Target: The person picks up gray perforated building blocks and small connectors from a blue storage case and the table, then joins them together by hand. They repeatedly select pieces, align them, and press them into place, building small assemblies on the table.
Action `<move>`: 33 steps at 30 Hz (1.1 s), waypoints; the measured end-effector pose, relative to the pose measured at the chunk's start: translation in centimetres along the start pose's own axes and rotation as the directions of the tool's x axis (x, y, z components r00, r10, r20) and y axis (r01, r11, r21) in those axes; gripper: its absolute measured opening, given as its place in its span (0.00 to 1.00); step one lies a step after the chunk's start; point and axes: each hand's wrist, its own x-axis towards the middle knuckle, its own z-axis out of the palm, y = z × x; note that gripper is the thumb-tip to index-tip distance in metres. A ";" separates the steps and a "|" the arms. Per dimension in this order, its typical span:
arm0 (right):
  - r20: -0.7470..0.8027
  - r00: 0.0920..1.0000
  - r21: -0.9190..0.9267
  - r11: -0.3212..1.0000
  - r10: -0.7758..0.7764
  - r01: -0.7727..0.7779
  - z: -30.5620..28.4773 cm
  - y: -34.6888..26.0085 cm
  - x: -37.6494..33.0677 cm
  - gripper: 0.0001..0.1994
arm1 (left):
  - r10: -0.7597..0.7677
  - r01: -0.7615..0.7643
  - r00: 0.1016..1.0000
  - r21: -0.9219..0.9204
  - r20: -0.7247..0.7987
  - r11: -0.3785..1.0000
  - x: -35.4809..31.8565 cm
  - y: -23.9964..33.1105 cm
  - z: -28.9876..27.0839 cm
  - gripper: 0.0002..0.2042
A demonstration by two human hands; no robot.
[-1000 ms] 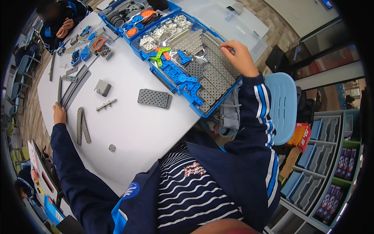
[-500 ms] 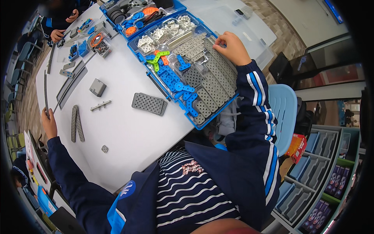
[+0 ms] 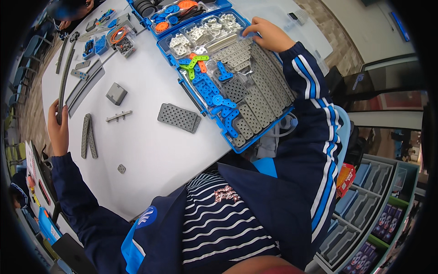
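At the table's left side, my left hand [image 3: 58, 130] is closed around the lower end of a long grey strip-like beam [image 3: 66, 77], which points away from me. My right hand [image 3: 270, 35] is over the far right edge of a blue parts case [image 3: 207, 112], fingers bent and slightly apart beside the upper ends of the long grey perforated beams [image 3: 264, 75]. I see nothing held in it, though its fingertips are partly hidden. Inside the case lie white connectors [image 3: 200, 33], blue pieces [image 3: 207, 91] and a green three-armed piece [image 3: 197, 60].
On the white table lie grey perforated plates [image 3: 178, 118], two narrow beams [image 3: 89, 137], a grey block [image 3: 116, 94], a pinned shaft [image 3: 119, 116] and a small square plate [image 3: 121, 169]. Small bins [image 3: 123, 43] stand farther back, near another person's hand [image 3: 64, 25]. A blue chair [image 3: 343, 132] is at right.
My right hand has moved up along the case's edge, toward its far end. The beam in my left hand has swung, its far end now leaning right and showing its broader side.
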 end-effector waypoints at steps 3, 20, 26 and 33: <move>0.180 0.983 0.012 1.000 0.025 -0.027 -0.3 1.0 1.4 0.08 | 0.011 -0.011 1.000 -0.001 0.016 1.000 -0.7 1.3 0.5 0.17; 0.376 0.925 -0.077 0.997 0.054 -0.027 -0.6 1.9 3.1 0.09 | -0.016 0.020 0.998 -0.064 0.058 0.998 -2.6 2.0 2.0 0.18; 0.301 0.953 -0.047 0.998 0.045 -0.033 -0.4 1.5 2.3 0.08 | 0.009 -0.006 0.997 -0.038 0.072 0.999 -3.0 3.1 2.0 0.18; 0.315 0.946 -0.033 0.997 0.082 -0.076 -0.6 1.3 2.0 0.10 | -0.013 0.020 0.995 -0.067 0.097 0.998 -3.4 3.6 2.2 0.17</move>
